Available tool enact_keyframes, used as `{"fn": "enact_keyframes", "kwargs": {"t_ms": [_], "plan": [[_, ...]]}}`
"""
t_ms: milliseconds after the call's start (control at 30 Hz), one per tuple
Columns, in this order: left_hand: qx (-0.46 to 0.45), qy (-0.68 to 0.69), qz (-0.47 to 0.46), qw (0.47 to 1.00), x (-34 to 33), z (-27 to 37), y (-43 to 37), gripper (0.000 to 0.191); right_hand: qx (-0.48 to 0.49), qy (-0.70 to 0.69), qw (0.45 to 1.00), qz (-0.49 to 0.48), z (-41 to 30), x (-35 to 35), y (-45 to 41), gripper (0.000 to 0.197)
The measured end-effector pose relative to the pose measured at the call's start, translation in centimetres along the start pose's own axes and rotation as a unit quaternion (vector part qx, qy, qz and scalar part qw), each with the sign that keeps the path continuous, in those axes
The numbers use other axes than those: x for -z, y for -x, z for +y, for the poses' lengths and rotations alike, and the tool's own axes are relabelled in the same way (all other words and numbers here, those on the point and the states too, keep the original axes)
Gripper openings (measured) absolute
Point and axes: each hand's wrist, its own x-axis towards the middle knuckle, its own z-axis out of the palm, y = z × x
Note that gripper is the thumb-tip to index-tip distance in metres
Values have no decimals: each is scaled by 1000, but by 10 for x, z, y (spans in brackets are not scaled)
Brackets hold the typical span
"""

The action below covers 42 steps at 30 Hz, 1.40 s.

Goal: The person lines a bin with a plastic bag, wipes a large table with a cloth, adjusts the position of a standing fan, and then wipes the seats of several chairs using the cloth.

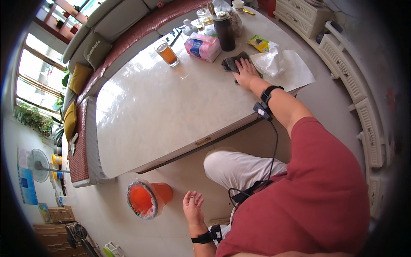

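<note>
My right hand [246, 73] lies palm down on a crumpled dark grey cloth [231, 64], its fingers over the fabric at the near right part of the pale, glossy table [154, 122]. Just right of the cloth are a crumpled white plastic bag [270, 61] and a white sheet [297, 69]. Beyond my hand stands a dark tumbler [224, 33], beside a pink pack of tissues [202, 47]. A glass mug of amber drink [167, 54] stands farther left. My left hand [193, 205] is empty over the floor, palm up, fingers loosely curled and apart.
A lined orange bin [160, 196] stands below the table's near edge. A yellow-green packet [258, 43], a paper cup [238, 6] and clear containers are at the far right end. A sofa [125, 25] runs along the far side; white drawers [343, 67] line the right.
</note>
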Motion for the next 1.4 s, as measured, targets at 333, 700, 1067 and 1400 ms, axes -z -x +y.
{"fn": "enact_keyframes", "kwargs": {"t_ms": [333,700,1067,1400], "plan": [[-14,34,8,999,12,-7,1,28,52,-19,997,-52,-26,6,72,61],[-19,26,-3,999,10,-3,-6,29,271,-41,952,-136,-151,-17,97,60],[-32,19,2,999,10,5,-6,27,432,-89,895,-65,-90,-18,145,56],[-26,55,45,997,35,-6,2,25,116,-39,992,-19,5,17,118,60]]}}
